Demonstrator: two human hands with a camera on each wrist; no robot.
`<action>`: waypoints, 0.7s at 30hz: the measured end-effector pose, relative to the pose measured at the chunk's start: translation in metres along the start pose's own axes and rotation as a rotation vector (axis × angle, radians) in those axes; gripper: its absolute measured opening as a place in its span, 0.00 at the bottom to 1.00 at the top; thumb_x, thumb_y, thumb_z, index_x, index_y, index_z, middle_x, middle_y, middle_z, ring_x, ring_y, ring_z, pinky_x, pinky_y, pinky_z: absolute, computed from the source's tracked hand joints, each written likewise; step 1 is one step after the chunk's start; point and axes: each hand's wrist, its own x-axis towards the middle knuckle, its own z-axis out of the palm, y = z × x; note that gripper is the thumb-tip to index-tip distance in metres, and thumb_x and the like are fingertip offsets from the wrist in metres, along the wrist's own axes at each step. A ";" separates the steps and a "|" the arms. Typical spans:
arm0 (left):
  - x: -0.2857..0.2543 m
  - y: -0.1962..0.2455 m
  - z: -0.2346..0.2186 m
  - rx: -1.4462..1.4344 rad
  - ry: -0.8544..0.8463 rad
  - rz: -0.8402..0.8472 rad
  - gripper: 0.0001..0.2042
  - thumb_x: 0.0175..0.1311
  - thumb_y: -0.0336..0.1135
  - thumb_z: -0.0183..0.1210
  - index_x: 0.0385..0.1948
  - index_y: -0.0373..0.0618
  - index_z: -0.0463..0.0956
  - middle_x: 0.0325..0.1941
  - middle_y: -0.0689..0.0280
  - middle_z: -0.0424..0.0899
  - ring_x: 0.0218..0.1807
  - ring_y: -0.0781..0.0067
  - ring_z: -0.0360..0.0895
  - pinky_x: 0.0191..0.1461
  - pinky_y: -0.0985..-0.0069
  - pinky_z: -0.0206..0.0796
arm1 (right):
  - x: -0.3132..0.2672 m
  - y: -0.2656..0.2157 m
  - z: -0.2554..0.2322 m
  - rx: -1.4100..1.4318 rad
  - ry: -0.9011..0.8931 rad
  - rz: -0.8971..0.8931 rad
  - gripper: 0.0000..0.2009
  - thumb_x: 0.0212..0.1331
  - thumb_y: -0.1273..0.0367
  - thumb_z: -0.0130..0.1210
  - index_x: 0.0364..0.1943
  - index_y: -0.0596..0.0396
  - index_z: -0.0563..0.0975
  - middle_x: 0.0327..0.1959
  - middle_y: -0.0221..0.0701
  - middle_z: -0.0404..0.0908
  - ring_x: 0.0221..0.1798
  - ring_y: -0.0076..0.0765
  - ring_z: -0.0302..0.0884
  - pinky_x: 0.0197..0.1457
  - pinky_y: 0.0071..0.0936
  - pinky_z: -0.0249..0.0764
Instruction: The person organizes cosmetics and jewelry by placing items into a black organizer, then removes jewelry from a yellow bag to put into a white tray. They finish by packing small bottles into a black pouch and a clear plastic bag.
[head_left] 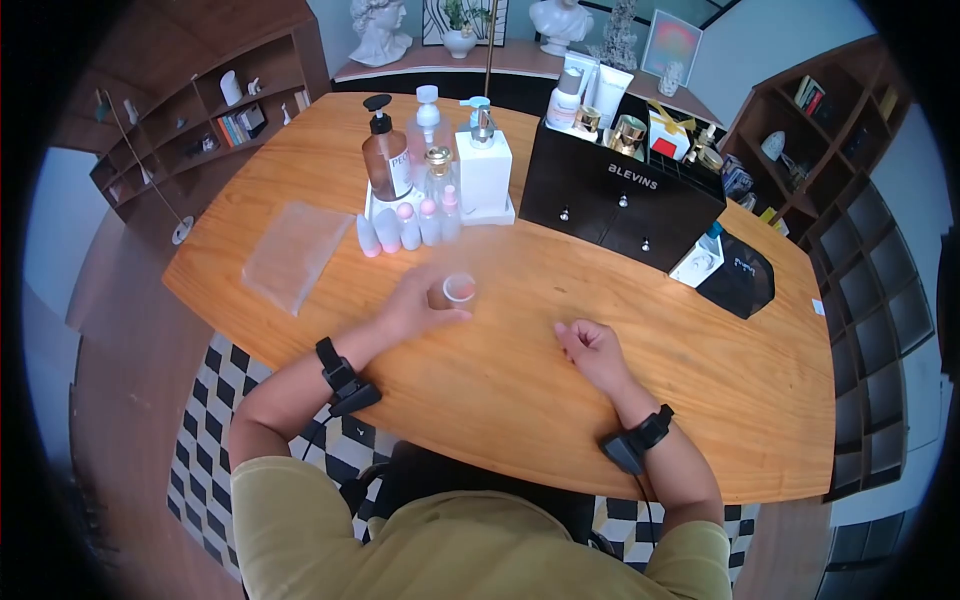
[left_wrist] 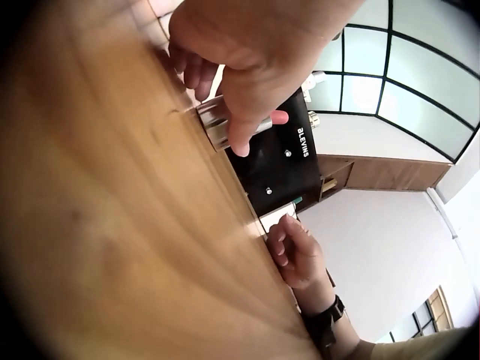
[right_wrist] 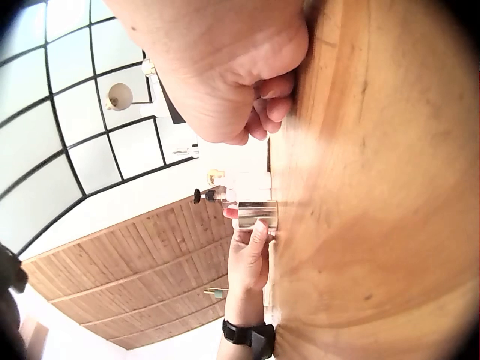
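My left hand (head_left: 412, 300) is around a small clear cylindrical container (head_left: 459, 291) over the middle of the wooden table (head_left: 560, 420). Its thumb lies along the near side of the container (left_wrist: 215, 124), and the fingers on the far side are partly hidden. A pink rounded tip (left_wrist: 279, 117) shows at the container's top. From the right wrist view the container (right_wrist: 257, 215) looks upright, close to the tabletop. My right hand (head_left: 594, 354) rests on the table further right, fingers loosely curled with nothing in them.
Behind the left hand stand several pink-and-white travel bottles (head_left: 408, 226), a brown pump bottle (head_left: 388, 160) and a white dispenser (head_left: 484, 175). A black drawer box (head_left: 620, 200) with cosmetics on top is at the back right, beside a black pouch (head_left: 738, 280). A clear plastic bag (head_left: 297, 255) lies left.
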 end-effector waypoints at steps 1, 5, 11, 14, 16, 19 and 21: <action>0.001 0.000 0.000 -0.009 0.015 0.013 0.23 0.44 0.41 0.74 0.39 0.41 0.75 0.39 0.65 0.79 0.42 0.73 0.74 0.48 0.75 0.66 | 0.000 -0.001 0.000 -0.008 0.004 -0.004 0.21 0.65 0.66 0.55 0.14 0.53 0.65 0.14 0.13 0.56 0.20 0.12 0.48 0.20 0.18 0.49; 0.016 0.012 -0.017 0.068 0.173 0.095 0.22 0.45 0.39 0.74 0.41 0.42 0.76 0.38 0.67 0.79 0.40 0.75 0.73 0.46 0.76 0.65 | 0.000 0.007 0.001 -0.041 0.007 -0.020 0.21 0.64 0.66 0.56 0.14 0.54 0.65 0.14 0.14 0.57 0.20 0.12 0.48 0.20 0.19 0.48; 0.077 0.032 -0.080 0.200 0.413 0.124 0.21 0.48 0.41 0.71 0.42 0.42 0.78 0.33 0.64 0.79 0.37 0.75 0.75 0.41 0.77 0.66 | 0.010 -0.022 0.007 -0.220 -0.074 0.005 0.20 0.65 0.65 0.55 0.14 0.56 0.66 0.12 0.17 0.56 0.19 0.13 0.49 0.19 0.21 0.50; 0.115 0.023 -0.100 0.267 0.568 0.117 0.19 0.49 0.43 0.70 0.38 0.42 0.79 0.29 0.63 0.79 0.33 0.74 0.76 0.38 0.76 0.67 | 0.051 -0.064 0.009 -0.346 -0.119 -0.080 0.19 0.66 0.64 0.53 0.18 0.58 0.68 0.14 0.23 0.60 0.19 0.17 0.53 0.21 0.24 0.54; 0.134 0.022 -0.113 0.208 0.505 -0.040 0.18 0.48 0.45 0.68 0.37 0.44 0.80 0.31 0.63 0.82 0.35 0.71 0.79 0.39 0.75 0.69 | 0.092 -0.117 0.024 -0.410 0.012 -0.391 0.16 0.66 0.63 0.51 0.24 0.60 0.72 0.18 0.30 0.68 0.20 0.24 0.60 0.23 0.27 0.59; 0.147 0.016 -0.121 0.161 0.466 -0.172 0.17 0.48 0.46 0.67 0.34 0.44 0.80 0.31 0.64 0.84 0.35 0.71 0.82 0.41 0.75 0.70 | 0.156 -0.184 0.039 -0.560 0.039 -0.704 0.15 0.68 0.62 0.46 0.37 0.62 0.76 0.29 0.42 0.77 0.30 0.44 0.74 0.33 0.32 0.69; 0.152 0.012 -0.123 0.156 0.472 -0.199 0.17 0.48 0.46 0.66 0.33 0.43 0.80 0.31 0.65 0.84 0.35 0.71 0.82 0.41 0.75 0.71 | 0.198 -0.208 0.065 -0.438 0.042 -0.850 0.17 0.68 0.60 0.43 0.44 0.60 0.75 0.33 0.43 0.79 0.38 0.53 0.76 0.43 0.36 0.72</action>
